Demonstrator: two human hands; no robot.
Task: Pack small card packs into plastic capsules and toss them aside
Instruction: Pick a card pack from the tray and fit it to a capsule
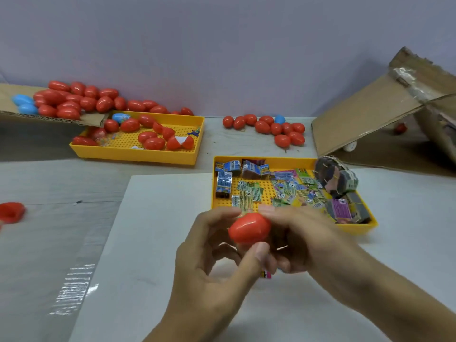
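Held capsule: a red plastic capsule sits between both hands, above the white sheet and just in front of the near tray; its seam is hidden by fingers, so whether it is fully closed I cannot tell.
Left hand: the left hand curls around the capsule from below and the left, thumb pressed to its lower edge.
Right hand: the right hand grips the capsule's right end with curled fingers; a small pink-and-yellow scrap shows beneath it, too blurred to name.
Near tray: a yellow perforated tray holds many small card packs, loose and flat in the middle; blue-wrapped bundles stand at its left end; a rubber-banded bundle leans on the right rim.
Far tray: a second yellow tray holds red capsules, one blue capsule and an opened red shell.
Cardboard flap, left: a pile of red capsules with two blue ones lies on a cardboard flap overhanging the far tray.
Table, back: a loose cluster of red capsules with one blue lies by the wall.
Right side: a tilted cardboard box; one red capsule beneath it.
Left edge: a red shell half lies alone.
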